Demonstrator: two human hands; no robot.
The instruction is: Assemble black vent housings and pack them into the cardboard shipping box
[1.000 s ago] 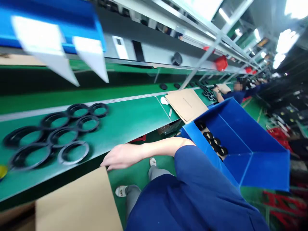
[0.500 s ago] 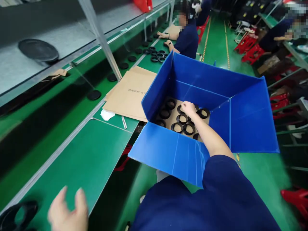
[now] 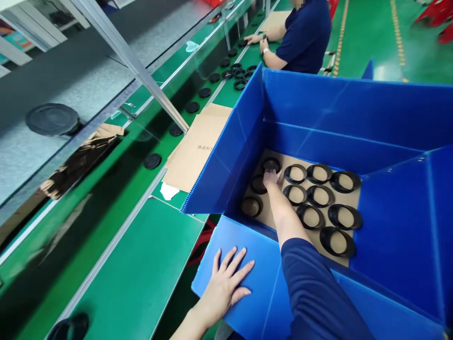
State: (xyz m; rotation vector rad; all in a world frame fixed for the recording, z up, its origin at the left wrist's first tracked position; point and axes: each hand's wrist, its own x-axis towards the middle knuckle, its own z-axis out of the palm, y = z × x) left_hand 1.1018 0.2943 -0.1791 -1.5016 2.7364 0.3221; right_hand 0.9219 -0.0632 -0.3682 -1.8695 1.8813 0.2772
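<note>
A large blue corrugated plastic box [image 3: 396, 212] stands open with its flaps spread. On a brown cardboard sheet [image 3: 267, 212] at its bottom lie several black oval rings [image 3: 320, 196]. My right hand [image 3: 272, 176] reaches down inside, near the left wall, with its fingers closed over the near rim of a black ring [image 3: 271, 164]; the fingertips are partly hidden. On the near blue flap [image 3: 262, 288] my left hand [image 3: 224, 283] lies flat, fingers spread and holding nothing.
Left of the box runs a green workbench [image 3: 141, 264] and a conveyor belt with black discs [image 3: 153, 161]. Flat brown cardboard [image 3: 198, 146] touches the box's left side. A co-worker [image 3: 306, 40] sits beyond, near more rings [image 3: 239, 74]. A metal post [image 3: 138, 71] slants over the belt.
My left hand has come from above the workbench onto the near flap. In the box, my right hand has shifted to a ring in the left column. The view has turned and come closer.
</note>
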